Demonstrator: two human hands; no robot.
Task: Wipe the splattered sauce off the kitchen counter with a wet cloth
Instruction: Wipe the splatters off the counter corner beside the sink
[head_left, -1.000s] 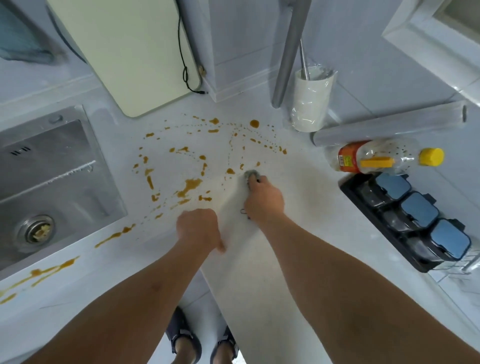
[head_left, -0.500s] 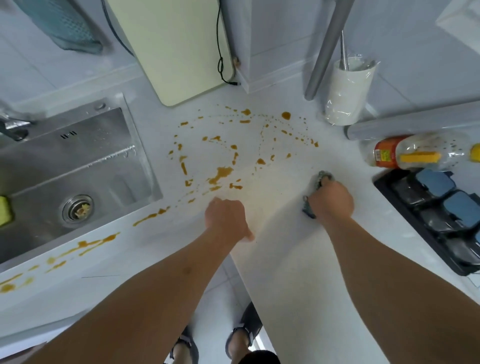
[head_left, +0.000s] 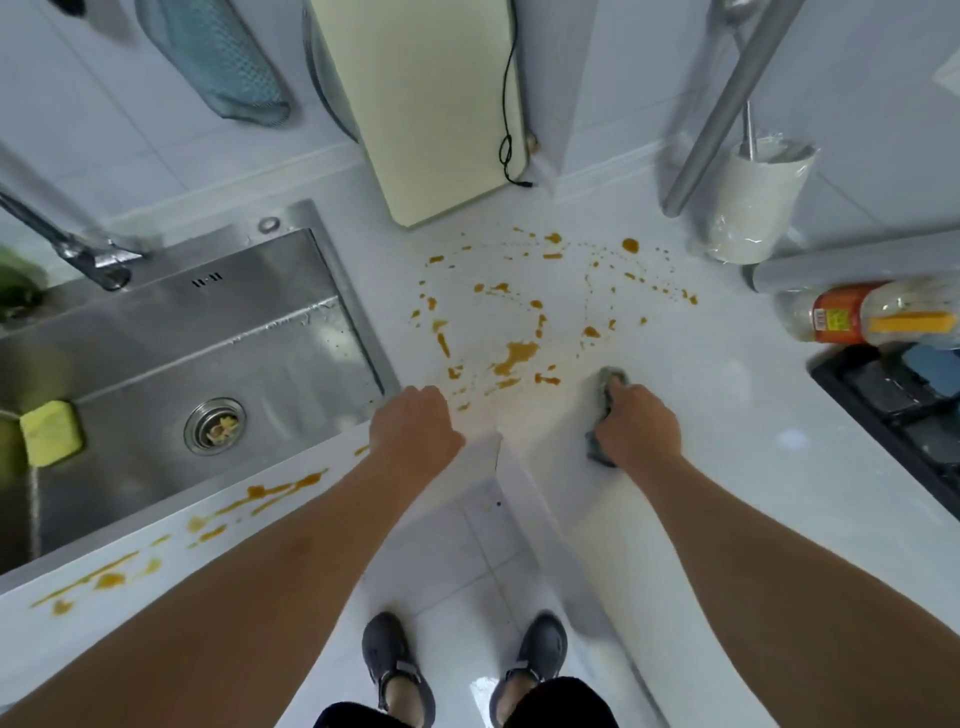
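Your right hand (head_left: 638, 432) grasps the cloth (head_left: 605, 400), a grey-blue wad pressed flat against the white counter (head_left: 727, 415). Your fingers curl over the top of the cloth; one end shows beyond your fingertips and the other end shows at the wrist side of your palm. The cloth lies just to the right of the sauce splatter (head_left: 519, 356), near its nearest drops but not on the largest puddle.

Your left hand (head_left: 415, 428) is clenched with the knuckles up and holds nothing visible. It rests at the counter's inner corner edge, just left of and below the sauce splatter. Whether the fist bears on the surface cannot be told.

The sauce splatter spreads as brown-orange drops and streaks over the counter corner, beyond both hands. A second run of sauce streaks (head_left: 260, 496) lies further left of the splatter, along the front strip of the counter, partly behind your left forearm.

The sink (head_left: 291, 332) is set into the counter to the left of the splatter. A yellow sponge (head_left: 50, 434) sits at its left side. The faucet (head_left: 67, 244) reaches over its far left edge.

Beyond the splatter, a pale cutting board (head_left: 431, 104) leans on the wall. To the right of the splatter lie a white cup (head_left: 753, 202), a bottle (head_left: 872, 318) on its side, and a black tray (head_left: 893, 400).
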